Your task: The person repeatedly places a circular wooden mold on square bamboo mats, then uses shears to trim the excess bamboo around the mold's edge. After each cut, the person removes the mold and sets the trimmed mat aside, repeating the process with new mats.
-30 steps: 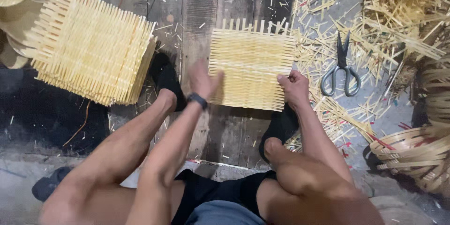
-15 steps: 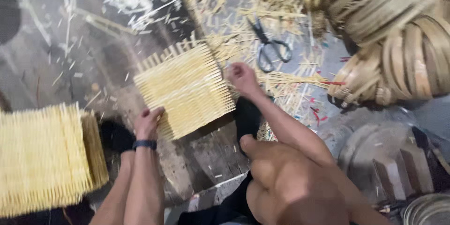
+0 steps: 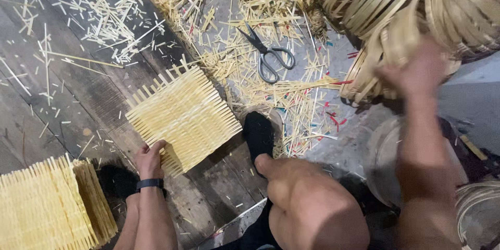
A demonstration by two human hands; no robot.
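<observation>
A square woven bamboo mat (image 3: 183, 116) lies on the wooden floor in front of me. My left hand (image 3: 150, 158), with a dark band on its wrist, grips the mat's near corner. My right hand (image 3: 415, 71) is raised to the right and blurred; it touches the coiled bamboo strips (image 3: 396, 31) of a bundle there, and I cannot see whether it holds any. My right foot (image 3: 259, 134) in a dark sock rests just right of the mat.
A stack of finished woven mats (image 3: 49, 205) sits at the lower left. Grey scissors (image 3: 266, 54) lie among scattered bamboo offcuts (image 3: 291, 94) behind the mat. More coiled strip bundles (image 3: 463, 5) fill the upper right. A round pale container (image 3: 383, 153) stands at the right.
My right hand has left the mat and swung up to the coiled strips on the right. The view has turned right. My left hand stays on the mat's corner.
</observation>
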